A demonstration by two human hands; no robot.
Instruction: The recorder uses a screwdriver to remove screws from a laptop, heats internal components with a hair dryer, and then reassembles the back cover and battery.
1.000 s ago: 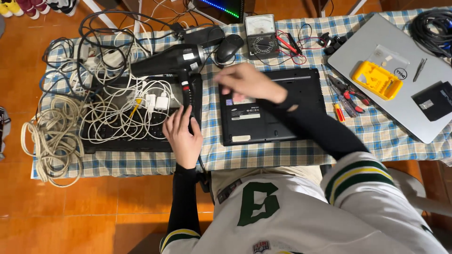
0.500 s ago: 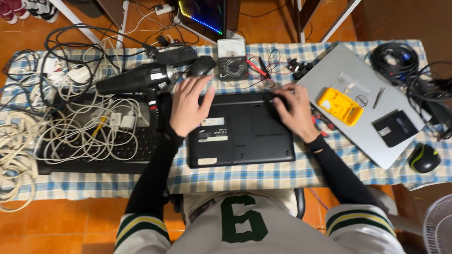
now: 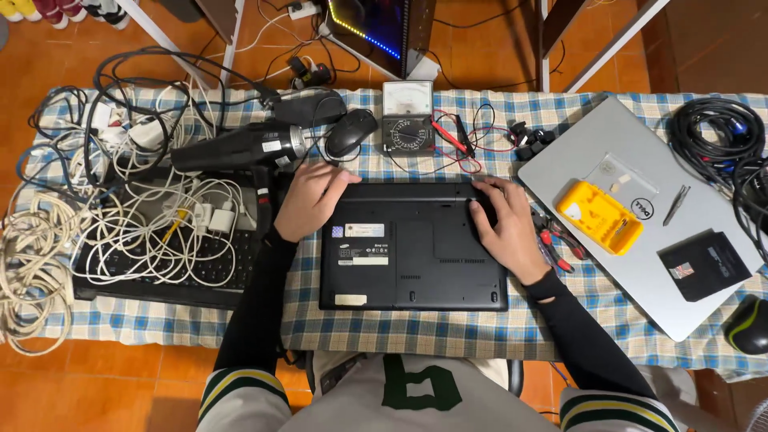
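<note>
A black laptop lies upside down on the checked tablecloth in front of me. My left hand rests on its far left corner, fingers spread over the edge. My right hand grips its far right corner, with the fingers curled over the back edge. Both hands press on the laptop's underside near the battery strip.
A black hair dryer, a keyboard under tangled white cables, a black mouse and an analogue multimeter lie to the left and behind. To the right sit red pliers and a silver laptop bearing a yellow tool case.
My left hand came off the keyboard to the laptop's far left corner, and my right hand slid to its far right corner. The camera view shifted so the laptop sits central.
</note>
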